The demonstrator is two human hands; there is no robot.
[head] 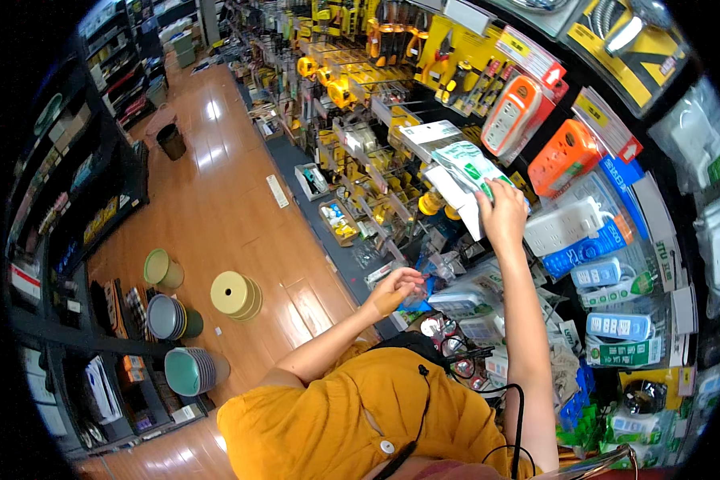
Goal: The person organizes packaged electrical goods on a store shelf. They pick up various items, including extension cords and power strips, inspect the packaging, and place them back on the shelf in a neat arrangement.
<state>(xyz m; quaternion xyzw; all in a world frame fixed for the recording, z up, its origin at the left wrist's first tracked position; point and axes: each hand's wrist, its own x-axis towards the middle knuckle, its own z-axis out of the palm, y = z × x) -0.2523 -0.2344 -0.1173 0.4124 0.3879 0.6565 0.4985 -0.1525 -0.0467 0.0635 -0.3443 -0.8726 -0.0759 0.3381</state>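
My right hand (505,210) is at a green and white plastic package (471,168) on the display rack, its fingers bent over the package's lower edge; whether it grips it is unclear. White cards (456,195) lie under that package. Lower and to the left, my left hand (399,289) hangs in front of the lower racks with fingers curled, and I see nothing in it. Beside my right hand hang an orange and white power strip (512,115), an orange power strip (564,157) and a white power strip in blue packaging (564,227).
Yellow tape measures (339,93) hang further along the rack. On the dark base shelf are a cardboard box of small packets (339,222) and a white box (312,181). Across the wooden floor stand yellow bins (234,294), stacked grey bins (195,372) and dark shelving (54,336).
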